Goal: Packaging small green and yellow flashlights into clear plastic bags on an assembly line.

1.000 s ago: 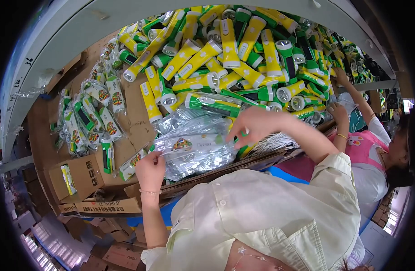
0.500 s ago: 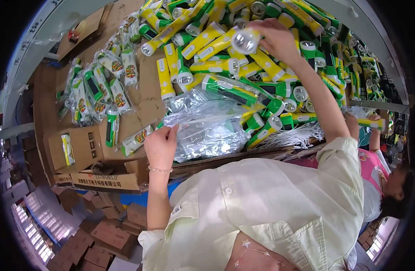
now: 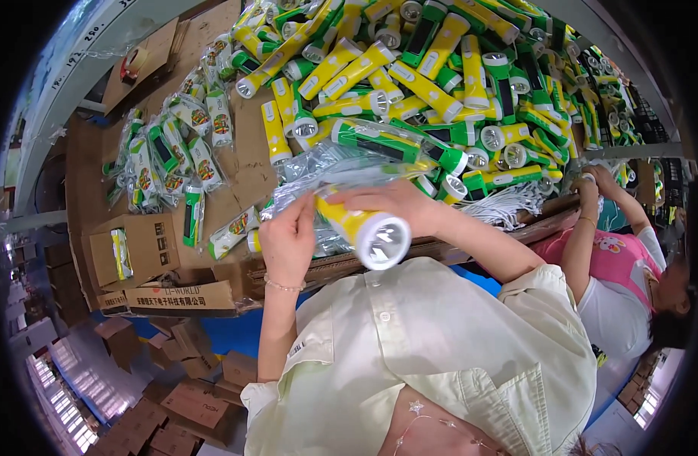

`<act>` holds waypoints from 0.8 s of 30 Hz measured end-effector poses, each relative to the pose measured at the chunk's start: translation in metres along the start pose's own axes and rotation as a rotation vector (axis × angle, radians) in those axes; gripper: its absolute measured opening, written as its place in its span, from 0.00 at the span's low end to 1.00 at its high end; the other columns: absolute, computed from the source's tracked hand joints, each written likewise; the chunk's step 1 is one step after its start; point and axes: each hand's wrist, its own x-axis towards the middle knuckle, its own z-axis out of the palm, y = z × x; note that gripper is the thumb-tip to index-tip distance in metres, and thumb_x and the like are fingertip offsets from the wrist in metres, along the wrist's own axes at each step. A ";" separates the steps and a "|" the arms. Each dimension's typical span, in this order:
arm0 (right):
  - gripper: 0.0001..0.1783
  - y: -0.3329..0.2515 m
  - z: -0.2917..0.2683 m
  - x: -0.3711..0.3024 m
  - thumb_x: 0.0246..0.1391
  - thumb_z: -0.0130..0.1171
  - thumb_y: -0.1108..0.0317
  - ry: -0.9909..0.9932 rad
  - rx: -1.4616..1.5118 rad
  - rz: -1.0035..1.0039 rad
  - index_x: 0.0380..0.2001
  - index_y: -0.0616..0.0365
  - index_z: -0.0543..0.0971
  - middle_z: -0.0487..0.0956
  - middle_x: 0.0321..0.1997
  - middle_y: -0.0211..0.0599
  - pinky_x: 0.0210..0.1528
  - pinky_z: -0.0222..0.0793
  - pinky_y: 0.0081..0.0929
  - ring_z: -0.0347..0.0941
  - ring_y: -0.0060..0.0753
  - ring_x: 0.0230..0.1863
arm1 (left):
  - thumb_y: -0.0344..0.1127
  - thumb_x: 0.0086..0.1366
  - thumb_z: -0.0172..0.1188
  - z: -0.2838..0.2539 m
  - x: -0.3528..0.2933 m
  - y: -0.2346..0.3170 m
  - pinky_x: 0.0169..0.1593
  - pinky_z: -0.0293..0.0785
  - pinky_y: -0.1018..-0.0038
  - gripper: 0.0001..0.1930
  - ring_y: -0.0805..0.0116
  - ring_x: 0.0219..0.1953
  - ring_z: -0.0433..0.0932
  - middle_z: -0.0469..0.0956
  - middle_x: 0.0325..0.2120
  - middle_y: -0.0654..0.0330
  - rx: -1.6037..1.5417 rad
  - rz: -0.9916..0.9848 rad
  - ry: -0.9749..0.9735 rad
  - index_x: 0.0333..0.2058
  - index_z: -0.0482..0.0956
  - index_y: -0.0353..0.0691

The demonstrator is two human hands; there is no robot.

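Note:
My right hand (image 3: 398, 204) grips a yellow flashlight (image 3: 364, 229), its round lens turned toward me. My left hand (image 3: 288, 239) is just left of the flashlight's tail. Its fingers pinch the edge of a clear plastic bag (image 3: 330, 169) on top of a stack of such bags. Behind the bags, a big pile of yellow and green flashlights (image 3: 440, 76) covers the cardboard-lined table (image 3: 242, 144).
Several bagged flashlights (image 3: 174, 156) lie at the left, beside open cardboard boxes (image 3: 155, 247). A bundle of white cords (image 3: 508, 204) lies right of my hands. A co-worker in pink and white reaches a hand (image 3: 592, 182) to the table at the right. Flattened cartons (image 3: 174, 380) cover the floor.
My right hand pulled a yellow flashlight from the far pile down to the bag stack. My left hand stayed at the bags and lifted slightly.

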 end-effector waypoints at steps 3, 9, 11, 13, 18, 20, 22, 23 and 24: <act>0.33 -0.001 0.003 0.008 0.40 0.62 0.67 0.126 -0.411 -0.119 0.54 0.45 0.65 0.74 0.51 0.27 0.20 0.70 0.29 0.78 0.35 0.33 | 0.32 0.59 0.56 0.001 -0.002 -0.001 0.23 0.69 0.72 0.10 0.59 0.16 0.74 0.75 0.17 0.49 0.008 0.247 -0.035 0.39 0.81 0.41; 0.25 -0.018 0.018 0.002 0.41 0.57 0.70 -0.131 -0.772 0.151 0.47 0.60 0.69 0.76 0.36 0.40 0.20 0.69 0.30 0.75 0.37 0.22 | 0.30 0.59 0.55 -0.006 -0.013 0.005 0.26 0.70 0.70 0.10 0.58 0.18 0.74 0.74 0.19 0.45 0.107 0.076 -0.037 0.40 0.81 0.40; 0.22 -0.031 0.031 0.006 0.41 0.56 0.70 -0.217 -0.786 0.270 0.43 0.63 0.70 0.76 0.32 0.40 0.21 0.69 0.29 0.76 0.36 0.24 | 0.30 0.59 0.56 -0.002 -0.018 0.007 0.27 0.70 0.73 0.11 0.64 0.18 0.74 0.75 0.19 0.45 0.279 0.128 -0.046 0.41 0.80 0.39; 0.19 -0.035 0.039 0.005 0.41 0.56 0.69 -0.299 -0.793 0.388 0.39 0.66 0.71 0.76 0.28 0.40 0.21 0.68 0.29 0.76 0.35 0.27 | 0.33 0.60 0.55 0.001 -0.018 0.009 0.24 0.69 0.63 0.10 0.50 0.17 0.73 0.72 0.15 0.46 0.329 0.173 -0.065 0.39 0.82 0.43; 0.10 -0.031 0.051 -0.019 0.44 0.53 0.68 -0.256 -1.135 0.308 0.31 0.59 0.75 0.76 0.25 0.31 0.24 0.65 0.24 0.75 0.27 0.27 | 0.32 0.58 0.55 0.012 -0.030 0.021 0.23 0.68 0.62 0.10 0.51 0.16 0.73 0.72 0.14 0.47 0.231 0.170 -0.113 0.37 0.82 0.44; 0.12 -0.032 0.054 -0.013 0.46 0.55 0.68 -0.416 -0.988 0.584 0.36 0.53 0.81 0.77 0.40 0.23 0.27 0.68 0.24 0.76 0.27 0.40 | 0.32 0.56 0.56 0.017 -0.030 0.024 0.26 0.70 0.66 0.10 0.55 0.19 0.76 0.75 0.19 0.46 0.310 0.153 -0.209 0.37 0.82 0.41; 0.11 -0.021 0.055 -0.023 0.44 0.55 0.68 -0.363 -0.997 0.456 0.34 0.53 0.81 0.78 0.38 0.25 0.26 0.69 0.27 0.76 0.31 0.37 | 0.32 0.55 0.57 0.024 -0.028 0.024 0.28 0.71 0.68 0.11 0.58 0.20 0.77 0.76 0.21 0.46 0.347 0.146 -0.262 0.37 0.81 0.39; 0.10 -0.016 0.055 -0.026 0.43 0.56 0.69 -0.305 -1.006 0.328 0.32 0.53 0.80 0.79 0.36 0.28 0.24 0.69 0.30 0.77 0.34 0.34 | 0.32 0.55 0.57 0.024 -0.022 0.019 0.27 0.70 0.69 0.10 0.59 0.19 0.76 0.75 0.19 0.46 0.340 0.144 -0.221 0.35 0.82 0.38; 0.10 -0.017 0.044 -0.026 0.43 0.56 0.69 -0.315 -1.006 0.327 0.32 0.53 0.80 0.79 0.36 0.28 0.24 0.69 0.30 0.77 0.34 0.34 | 0.33 0.56 0.58 0.023 -0.018 0.011 0.26 0.69 0.69 0.09 0.61 0.17 0.75 0.75 0.18 0.47 0.326 0.128 -0.172 0.34 0.82 0.37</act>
